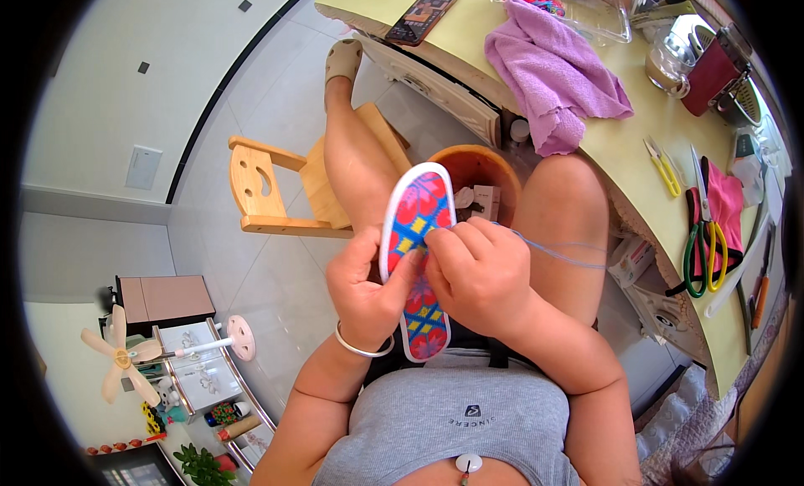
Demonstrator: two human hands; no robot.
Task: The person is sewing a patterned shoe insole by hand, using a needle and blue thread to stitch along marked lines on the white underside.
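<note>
An embroidered insole (416,209), patterned in red, blue and yellow with a white rim, is held upright over my lap. My left hand (366,282) grips its left side, thumb on the patterned face and the other fingers partly behind. Against its right side, my right hand (477,272) is closed, fingertips pinched at the insole's middle. From that hand a thin blue thread (553,253) trails right across my thigh. My fingers hide whatever lies at the pinch, and no needle shows.
At right, a yellow-topped table (578,138) bears a purple towel (548,67), a phone (422,18), yellow snips (663,168) and scissors (705,243). An orange bin (469,161) stands beyond the insole, beside a wooden chair (314,180). A fan (123,358) stands left.
</note>
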